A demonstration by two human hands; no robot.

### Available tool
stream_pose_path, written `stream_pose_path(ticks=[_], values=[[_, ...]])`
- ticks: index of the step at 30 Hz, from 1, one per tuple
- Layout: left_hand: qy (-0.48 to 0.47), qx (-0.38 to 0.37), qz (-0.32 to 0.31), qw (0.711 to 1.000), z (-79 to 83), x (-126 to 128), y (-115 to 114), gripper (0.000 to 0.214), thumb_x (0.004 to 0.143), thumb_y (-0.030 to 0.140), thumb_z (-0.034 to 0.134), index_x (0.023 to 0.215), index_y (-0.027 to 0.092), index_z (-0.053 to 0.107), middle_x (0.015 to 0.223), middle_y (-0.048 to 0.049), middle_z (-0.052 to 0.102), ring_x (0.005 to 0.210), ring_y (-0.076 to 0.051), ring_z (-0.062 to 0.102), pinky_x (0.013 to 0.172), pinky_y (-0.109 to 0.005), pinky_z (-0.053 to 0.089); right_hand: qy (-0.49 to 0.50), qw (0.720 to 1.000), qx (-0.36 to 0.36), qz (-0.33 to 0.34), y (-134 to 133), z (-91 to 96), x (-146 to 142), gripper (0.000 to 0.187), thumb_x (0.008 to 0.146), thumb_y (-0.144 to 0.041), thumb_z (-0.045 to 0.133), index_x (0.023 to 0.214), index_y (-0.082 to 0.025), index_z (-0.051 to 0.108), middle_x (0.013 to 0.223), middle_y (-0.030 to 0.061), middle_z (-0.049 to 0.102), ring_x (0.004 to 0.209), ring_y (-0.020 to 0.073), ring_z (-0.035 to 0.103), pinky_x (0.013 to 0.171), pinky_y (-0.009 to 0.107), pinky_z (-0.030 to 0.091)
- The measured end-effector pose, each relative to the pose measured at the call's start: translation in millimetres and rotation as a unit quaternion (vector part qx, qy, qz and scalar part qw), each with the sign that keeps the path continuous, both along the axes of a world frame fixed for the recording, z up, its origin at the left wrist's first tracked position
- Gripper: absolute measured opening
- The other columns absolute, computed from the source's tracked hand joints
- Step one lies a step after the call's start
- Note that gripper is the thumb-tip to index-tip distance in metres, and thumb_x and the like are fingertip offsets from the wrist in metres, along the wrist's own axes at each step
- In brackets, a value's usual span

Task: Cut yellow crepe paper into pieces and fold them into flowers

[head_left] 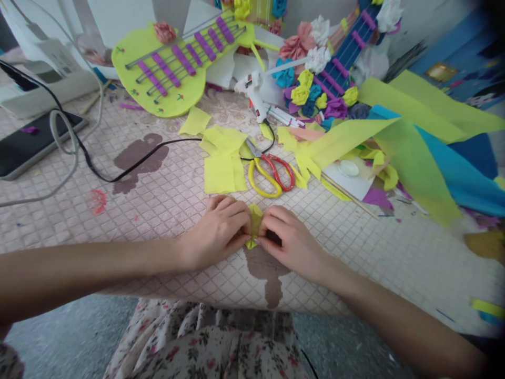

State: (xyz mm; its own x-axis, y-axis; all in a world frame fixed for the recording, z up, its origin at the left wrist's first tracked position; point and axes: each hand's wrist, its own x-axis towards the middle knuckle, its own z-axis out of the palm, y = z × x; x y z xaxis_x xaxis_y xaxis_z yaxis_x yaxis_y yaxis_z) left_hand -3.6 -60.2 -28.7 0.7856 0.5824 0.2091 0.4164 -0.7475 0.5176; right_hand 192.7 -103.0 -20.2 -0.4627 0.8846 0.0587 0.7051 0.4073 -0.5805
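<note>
A small folded piece of yellow crepe paper (255,218) is pinched between my two hands, close to the table's front edge. My left hand (223,226) has its fingers closed on the left side of the paper. On the right side, my right hand (290,239) grips it between thumb and curled fingers. Just beyond lie scissors (272,171) with one yellow and one red handle, blades pointing away to the left. Beside them several cut squares of yellow paper (224,171) overlap on the patterned tablecloth (173,210).
A yellow paper guitar (169,73) and a blue one with paper flowers (347,58) stand at the back. Between them sits a white glue gun (256,97), its black cord (158,150) running left. Paper strips (418,152) lie right; a phone (35,139) lies left.
</note>
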Motion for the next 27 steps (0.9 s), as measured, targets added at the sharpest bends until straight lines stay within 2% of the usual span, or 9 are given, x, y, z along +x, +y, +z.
stream_pose_path(ticks=[15,27], values=[[0.012,0.014,0.003,1.000,0.6,1.1,-2.1,0.009,0.087,0.013,0.048,0.079,0.017,0.052,0.087,-0.0036,0.057,0.087,-0.019,0.046,0.088,-0.037,0.032,0.002,1.000,0.001,0.001,-1.3,-0.3,-1.1,0.009,0.085,-0.013,0.055,0.081,-0.020,0.050,0.088,0.0037,0.052,0.086,0.0187,0.049,0.078,0.033,0.041],[0.042,0.030,-0.012,0.999,4.6,-0.8,-2.6,0.008,0.086,0.016,0.048,0.082,0.017,0.055,0.095,-0.0057,0.057,0.093,-0.021,0.047,0.091,-0.040,0.033,-0.006,1.000,0.015,-0.001,-3.2,-3.1,-1.9,0.008,0.085,-0.013,0.052,0.081,-0.019,0.053,0.088,0.0046,0.053,0.088,0.0196,0.049,0.080,0.035,0.040]])
